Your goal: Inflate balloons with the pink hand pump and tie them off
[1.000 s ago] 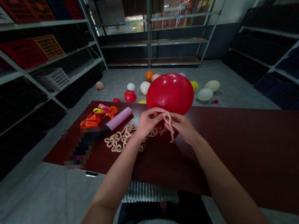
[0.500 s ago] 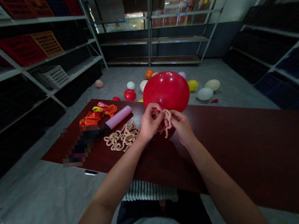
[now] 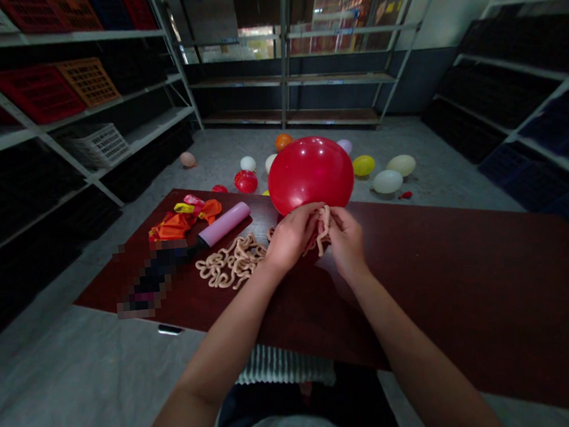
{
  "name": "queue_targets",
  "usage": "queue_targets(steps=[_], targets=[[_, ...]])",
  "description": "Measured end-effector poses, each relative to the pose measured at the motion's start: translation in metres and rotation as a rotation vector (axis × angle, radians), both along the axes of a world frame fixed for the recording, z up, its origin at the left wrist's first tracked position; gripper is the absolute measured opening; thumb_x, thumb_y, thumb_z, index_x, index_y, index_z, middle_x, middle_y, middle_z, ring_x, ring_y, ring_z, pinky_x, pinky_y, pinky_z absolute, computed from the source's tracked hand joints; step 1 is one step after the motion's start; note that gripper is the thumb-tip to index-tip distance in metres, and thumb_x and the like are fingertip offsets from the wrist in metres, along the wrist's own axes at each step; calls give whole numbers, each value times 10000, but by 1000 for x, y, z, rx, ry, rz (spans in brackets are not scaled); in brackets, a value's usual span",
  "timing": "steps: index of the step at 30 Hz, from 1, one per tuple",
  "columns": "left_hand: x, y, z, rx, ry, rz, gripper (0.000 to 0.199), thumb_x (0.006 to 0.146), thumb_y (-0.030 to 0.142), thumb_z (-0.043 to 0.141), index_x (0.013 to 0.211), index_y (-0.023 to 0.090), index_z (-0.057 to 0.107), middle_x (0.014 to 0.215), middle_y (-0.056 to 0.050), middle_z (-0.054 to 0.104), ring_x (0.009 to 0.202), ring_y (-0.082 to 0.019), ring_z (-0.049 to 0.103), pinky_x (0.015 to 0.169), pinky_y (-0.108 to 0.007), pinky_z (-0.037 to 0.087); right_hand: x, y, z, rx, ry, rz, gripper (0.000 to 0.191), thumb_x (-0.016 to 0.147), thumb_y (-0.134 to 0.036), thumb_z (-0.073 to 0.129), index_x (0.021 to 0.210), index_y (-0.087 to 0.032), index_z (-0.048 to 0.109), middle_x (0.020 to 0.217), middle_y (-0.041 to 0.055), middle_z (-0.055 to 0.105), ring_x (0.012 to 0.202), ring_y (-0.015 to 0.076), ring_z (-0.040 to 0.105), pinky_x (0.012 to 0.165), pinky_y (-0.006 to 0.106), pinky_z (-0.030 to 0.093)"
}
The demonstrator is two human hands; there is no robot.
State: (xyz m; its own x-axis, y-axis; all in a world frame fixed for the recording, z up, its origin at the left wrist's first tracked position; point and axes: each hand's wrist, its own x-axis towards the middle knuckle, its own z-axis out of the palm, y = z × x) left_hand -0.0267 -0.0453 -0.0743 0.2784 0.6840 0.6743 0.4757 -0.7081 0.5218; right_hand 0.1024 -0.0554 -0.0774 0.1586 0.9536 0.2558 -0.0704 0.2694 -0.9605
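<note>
A large inflated red balloon (image 3: 311, 171) rests at the table's far edge, its neck end turned toward me. My left hand (image 3: 294, 236) is closed at that neck, its fingertips pinching where the balloon and a beige cord (image 3: 325, 233) meet. Closed on the same cord is my right hand (image 3: 347, 238), touching the left fingertips. A loose end of the cord hangs down between both hands. The knot area is mostly covered by my fingers. To the left lies a tangled pile of beige cord (image 3: 231, 261), some of it running behind my left hand.
On the dark red table (image 3: 469, 277) are a pink hand pump (image 3: 225, 224) and limp orange balloons (image 3: 171, 227). Several inflated balloons, such as a yellow balloon (image 3: 364, 165), lie on the floor beyond. Shelves with crates (image 3: 88, 81) stand along the sides.
My left hand has turned over, its back now facing up, with the fingers brought in against the right hand. The red balloon has shifted slightly left, and the cord's loose end hangs shorter.
</note>
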Motion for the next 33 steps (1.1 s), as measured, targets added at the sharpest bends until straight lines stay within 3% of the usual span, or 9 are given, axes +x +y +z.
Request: queue_targets(steps=[4, 11, 18, 23, 29, 33], targets=[[2, -3, 1, -55, 84, 89, 176, 1015, 210, 479, 1148, 151, 579, 1094, -106, 692, 1011, -217, 665, 925, -333, 515, 1, -4, 1, 50, -174, -107, 155, 875, -394, 550, 913, -258, 614, 815, 19, 661, 662, 145, 592, 602, 295, 478], [4, -9, 10, -175, 206, 166, 150, 1036, 238, 420, 1084, 160, 538, 987, -114, 664, 938, -235, 659, 837, -336, 511, 3, -5, -5, 230, -577, -318, 170, 935, -349, 469, 925, -267, 618, 882, 49, 713, 766, 183, 651, 723, 329, 503], [4, -12, 12, -263, 67, 128, 103, 1030, 228, 412, 1051, 196, 508, 957, -93, 659, 888, -224, 650, 796, -341, 508, 12, -3, -10, 323, -777, -292, 248, 966, -317, 391, 990, -260, 631, 925, 70, 726, 833, 201, 672, 795, 365, 499], [4, -12, 12, -268, -63, 77, 62, 1014, 209, 445, 1028, 207, 506, 978, -80, 662, 885, -198, 639, 800, -318, 490, 15, -4, -9, 370, -820, -298, 283, 976, -342, 383, 1022, -239, 643, 896, 73, 724, 825, 206, 679, 793, 375, 505], [0, -12, 19, -315, -3, -79, 45, 973, 182, 487, 1011, 180, 511, 912, -51, 652, 841, -177, 635, 786, -294, 481, 18, -3, -12, 384, -782, -307, 269, 963, -313, 408, 1035, -262, 663, 962, 78, 741, 901, 211, 697, 847, 386, 529], [2, -13, 14, -290, -9, -57, 213, 943, 127, 480, 1152, 160, 459, 975, -90, 658, 851, -193, 652, 759, -299, 502, 17, -3, -11, 368, -726, -331, 245, 957, -314, 423, 1004, -272, 659, 956, 68, 744, 892, 209, 699, 836, 385, 536]])
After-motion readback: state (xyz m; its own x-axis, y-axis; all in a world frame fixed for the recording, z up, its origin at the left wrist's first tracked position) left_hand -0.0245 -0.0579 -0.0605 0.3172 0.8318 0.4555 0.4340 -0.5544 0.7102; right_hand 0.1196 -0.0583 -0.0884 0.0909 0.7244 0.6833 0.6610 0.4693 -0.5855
